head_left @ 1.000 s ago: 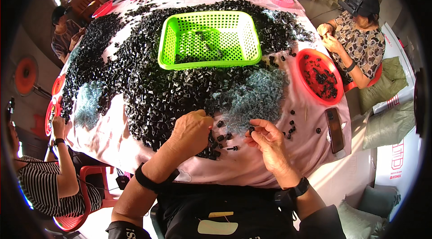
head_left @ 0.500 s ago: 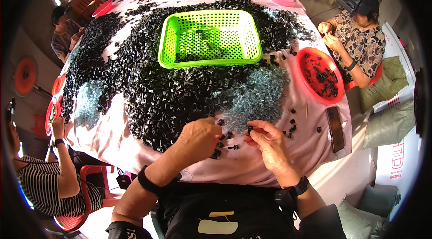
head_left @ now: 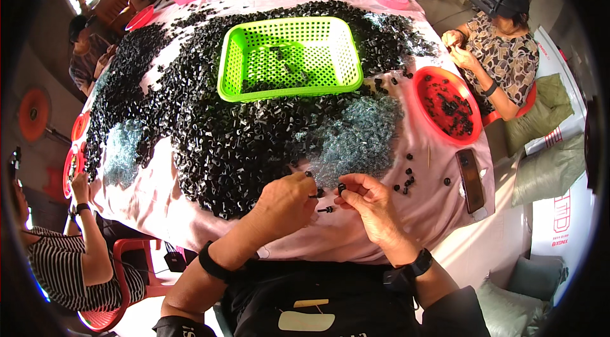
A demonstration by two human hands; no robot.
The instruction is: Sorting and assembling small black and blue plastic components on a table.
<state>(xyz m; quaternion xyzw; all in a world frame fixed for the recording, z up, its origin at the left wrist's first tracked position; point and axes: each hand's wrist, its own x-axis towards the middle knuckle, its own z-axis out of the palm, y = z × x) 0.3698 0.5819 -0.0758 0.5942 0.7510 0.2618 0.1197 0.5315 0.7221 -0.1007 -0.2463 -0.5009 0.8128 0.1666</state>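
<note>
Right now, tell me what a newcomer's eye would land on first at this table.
The bright green plastic mesh basket stands out first, sitting mid-table on a wide heap of small black plastic parts that covers most of the pink tablecloth. To its right lies a round red plastic tray holding more black pieces. At the near edge, the left hand and right hand each pinch a small black piece beside a pile of clear bluish bits.

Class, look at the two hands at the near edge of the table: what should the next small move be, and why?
Probably bring the two hands together. The right hand pinches a small black piece at its fingertips, and the left hand holds another small dark part just beside it, a narrow gap apart. One more part lies on the pink cloth below them.
</note>
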